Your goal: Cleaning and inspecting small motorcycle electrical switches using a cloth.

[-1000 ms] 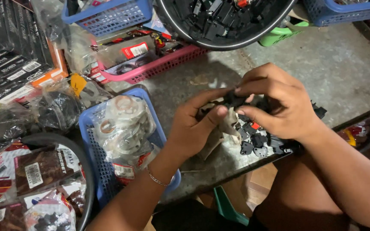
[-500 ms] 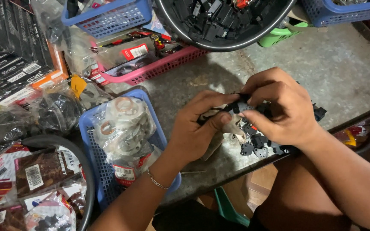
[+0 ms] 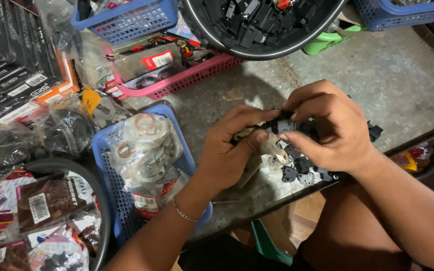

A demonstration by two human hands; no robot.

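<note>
**Pinching a small black part above a grey worktop**

Working at centre right of the frame, a small black plastic part (image 3: pixel 283 125) is pinched between both hands above the grey worktop (image 3: pixel 403 80). The left hand (image 3: pixel 232 150) is closed on it from the left, thumb and forefinger pressed together on the piece; the right hand (image 3: pixel 327 128) is clamped on it from above and the right, fingers curled over. A crumpled clear bag (image 3: pixel 269 148) is seen just under the hands, and a loose heap of black plastic parts (image 3: pixel 302 170) lies on the worktop near its front edge. At lower left, a blue basket (image 3: pixel 109 175) holds bagged gaskets (image 3: pixel 144 145). A pink basket (image 3: pixel 187 80) sits at upper centre, beside a round black tray (image 3: pixel 262 25) at the top.
</note>
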